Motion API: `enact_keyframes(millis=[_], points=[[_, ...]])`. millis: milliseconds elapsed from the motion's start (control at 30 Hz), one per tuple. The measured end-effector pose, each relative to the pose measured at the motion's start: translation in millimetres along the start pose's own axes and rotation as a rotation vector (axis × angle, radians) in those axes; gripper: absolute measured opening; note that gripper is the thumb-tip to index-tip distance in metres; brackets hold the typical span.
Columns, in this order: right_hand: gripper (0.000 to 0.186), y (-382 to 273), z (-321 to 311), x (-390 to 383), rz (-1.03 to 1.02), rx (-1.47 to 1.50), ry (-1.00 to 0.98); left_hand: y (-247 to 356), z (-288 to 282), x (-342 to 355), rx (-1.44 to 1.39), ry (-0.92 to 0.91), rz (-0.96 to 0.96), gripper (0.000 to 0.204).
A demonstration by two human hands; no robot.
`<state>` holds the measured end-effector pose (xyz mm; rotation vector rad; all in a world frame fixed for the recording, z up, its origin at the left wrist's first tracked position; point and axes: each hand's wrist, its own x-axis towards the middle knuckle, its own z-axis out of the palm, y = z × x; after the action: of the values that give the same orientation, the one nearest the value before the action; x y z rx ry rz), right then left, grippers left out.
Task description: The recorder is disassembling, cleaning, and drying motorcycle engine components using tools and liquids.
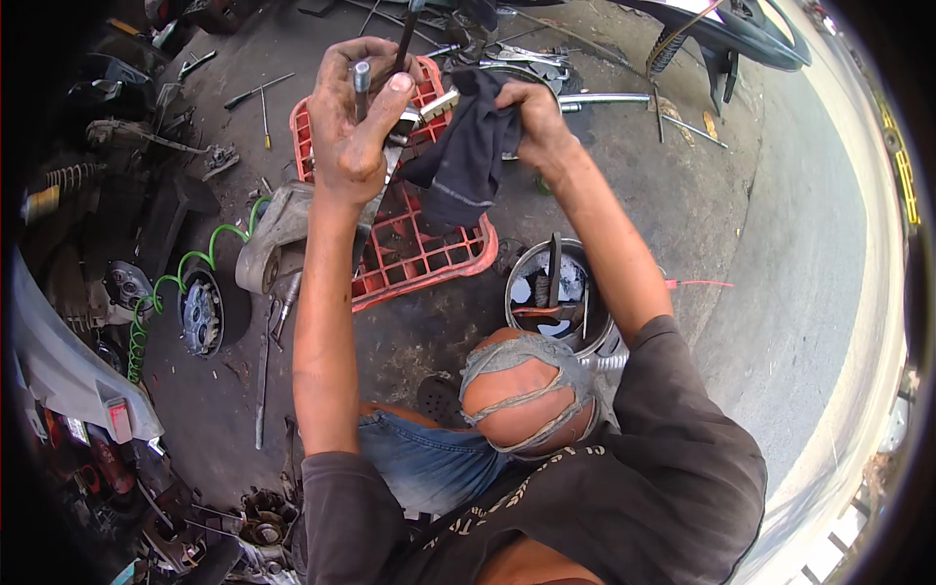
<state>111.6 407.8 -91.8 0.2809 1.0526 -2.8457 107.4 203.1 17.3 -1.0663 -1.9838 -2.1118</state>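
My left hand (353, 132) is wrapped round a metal part (362, 80) with a bright rounded stud by the thumb and a dark rod standing up past the fingers. Most of that part is hidden behind the hand, so its kind is unclear. To the right, my right hand (534, 115) grips a dark cloth (461, 156), which hangs down and lies against a light metal bar beside the part. Both hands are above a red plastic crate (429, 255). A grey cast metal arm (276, 239) rests at the crate's left edge, near my left forearm.
A round pan (515, 302) with dark liquid and a brush stands by my right knee. Left are a green coiled hose (136, 341) and a black bowl (216, 327) holding a metal casting. Wrenches (531, 60) lie beyond the crate. Engine parts (263, 517) crowd the lower left.
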Motion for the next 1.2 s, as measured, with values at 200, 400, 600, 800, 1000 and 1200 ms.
enact_keyframes(millis=[200, 400, 600, 800, 1000, 1200], points=[[0.04, -244, -6, 59, -0.627, -0.67, 0.211, -3, -2, -3, 0.123, -0.016, 0.01, 0.039], [0.022, -337, -15, 59, -0.9, -1.633, 0.458, -2, 3, 6, 0.165, -0.058, 0.007, 0.045], [0.061, -12, -11, 18, 0.084, -1.109, 0.169, 2, 2, 6, 0.284, -0.055, 0.04, 0.047], [0.088, 26, 17, 62, 0.223, -1.478, 0.436, 8, -1, -3, 0.159, 0.007, 0.075, 0.044], [0.059, 53, 17, 72, 0.141, -1.199, 0.709, 38, -38, -28, -0.053, 0.248, 0.17, 0.043], [0.024, 59, 22, 76, -0.382, 0.662, 0.635, 98, -120, -27, -0.432, 0.41, 0.207, 0.051]])
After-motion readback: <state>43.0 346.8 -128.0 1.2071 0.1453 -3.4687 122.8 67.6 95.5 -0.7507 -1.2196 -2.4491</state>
